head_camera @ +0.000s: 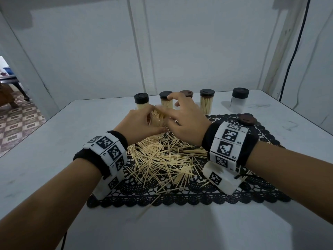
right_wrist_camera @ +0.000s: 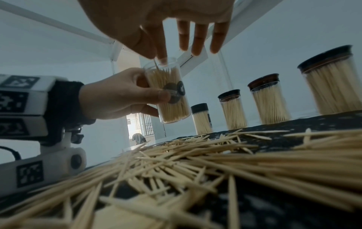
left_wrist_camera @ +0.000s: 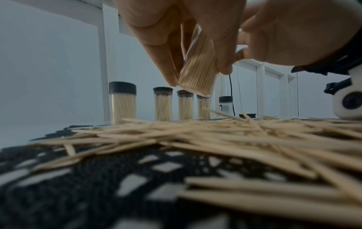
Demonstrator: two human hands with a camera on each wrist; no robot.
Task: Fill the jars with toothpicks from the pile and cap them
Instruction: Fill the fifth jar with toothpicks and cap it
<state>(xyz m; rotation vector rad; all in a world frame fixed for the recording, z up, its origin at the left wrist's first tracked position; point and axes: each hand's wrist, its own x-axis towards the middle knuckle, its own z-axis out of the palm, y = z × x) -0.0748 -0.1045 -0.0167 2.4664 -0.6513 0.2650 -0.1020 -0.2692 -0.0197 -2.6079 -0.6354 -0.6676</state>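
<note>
Our left hand (head_camera: 142,123) grips the open toothpick jar (right_wrist_camera: 168,91), lifted and tilted above the toothpick pile (head_camera: 165,159). Our right hand (head_camera: 185,118) pinches a toothpick (right_wrist_camera: 156,64) at its mouth. The packed jar may reject it, or tilting may spill sticks.

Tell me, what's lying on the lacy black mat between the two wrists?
A loose pile of pale wooden toothpicks lies scattered on the black lace mat between both wrists, clearest in the head view.

Left hand (head_camera: 142,123) curled — right hand (head_camera: 183,120) pinching
</note>
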